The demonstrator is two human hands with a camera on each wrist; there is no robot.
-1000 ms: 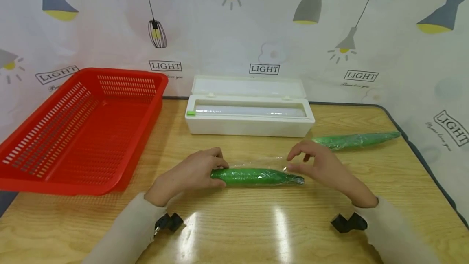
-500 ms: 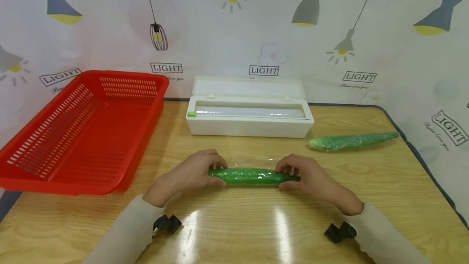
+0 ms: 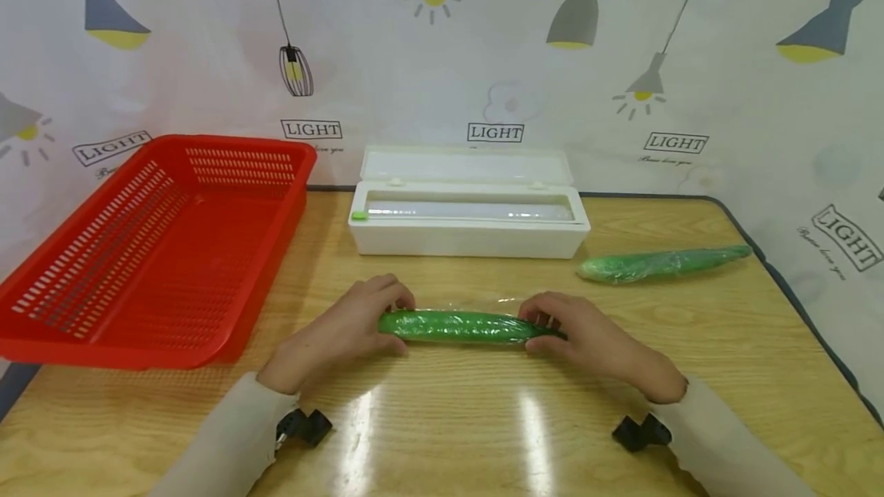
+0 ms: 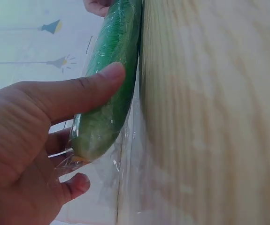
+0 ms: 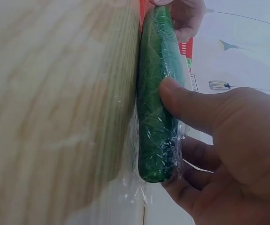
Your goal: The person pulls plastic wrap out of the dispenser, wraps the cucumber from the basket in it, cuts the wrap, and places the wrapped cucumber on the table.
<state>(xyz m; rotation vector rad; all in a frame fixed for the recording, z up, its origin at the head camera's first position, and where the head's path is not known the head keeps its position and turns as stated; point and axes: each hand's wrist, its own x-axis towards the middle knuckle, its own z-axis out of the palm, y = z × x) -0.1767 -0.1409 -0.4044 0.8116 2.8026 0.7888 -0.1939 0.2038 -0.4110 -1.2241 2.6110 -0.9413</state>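
A green cucumber in clear plastic wrap lies crosswise in front of the person. The left hand grips its left end, thumb on the near side and fingers behind. In the left wrist view the thumb presses on the wrapped cucumber, and loose film gathers at its pale end. The right hand holds the darker right end between thumb and fingers. In the right wrist view crinkled film clings around that end of the cucumber. A strip of film shows along the far side.
A white cling film box with its lid up and a roll inside stands at the back. To its right lies another wrapped cucumber. A large red plastic basket occupies the left of the wooden table, against a lamp-patterned backdrop.
The right hand has come down and left from above the film onto the cucumber's right end. The left hand has shifted slightly left, and more of the cucumber's left end shows.
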